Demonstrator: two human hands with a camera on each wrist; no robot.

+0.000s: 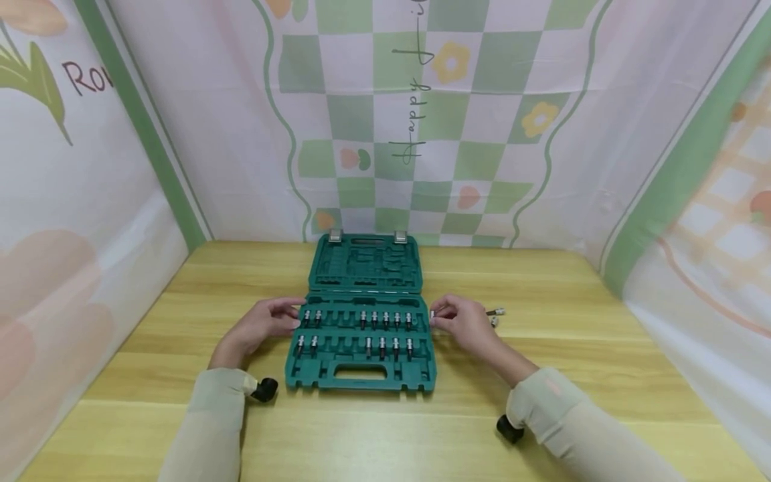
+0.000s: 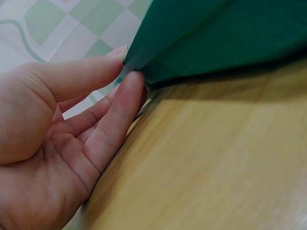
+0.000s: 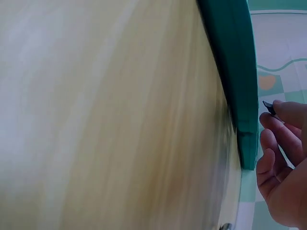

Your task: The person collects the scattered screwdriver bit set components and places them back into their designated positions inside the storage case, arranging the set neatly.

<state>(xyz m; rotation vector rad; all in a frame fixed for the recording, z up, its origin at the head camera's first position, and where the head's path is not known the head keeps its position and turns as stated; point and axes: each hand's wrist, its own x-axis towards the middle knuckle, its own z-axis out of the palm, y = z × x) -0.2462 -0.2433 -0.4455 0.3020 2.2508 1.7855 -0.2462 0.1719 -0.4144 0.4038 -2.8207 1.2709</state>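
Observation:
A green tool case (image 1: 345, 368) lies unfolded on the table, with two rows of bit sockets (image 1: 386, 321) standing in its lower half. Several of its slots hold nothing. My left hand (image 1: 263, 326) is at the case's left side, its fingertips touching the edge; the left wrist view shows the thumb and fingers (image 2: 125, 91) meeting the green wall. Just off the right side, my right hand (image 1: 460, 323) pinches a small bit socket (image 3: 269, 108) between thumb and forefinger, its dark end poking out. The rest of that piece is hidden by the fingers.
Two more bit sockets (image 1: 496, 312) lie on the wooden table (image 1: 554, 301) behind the right hand. The case's lid (image 1: 365, 273) leans back toward the patterned cloth (image 1: 394, 154). Black wrist cameras (image 1: 265, 389) hang at both sleeves.

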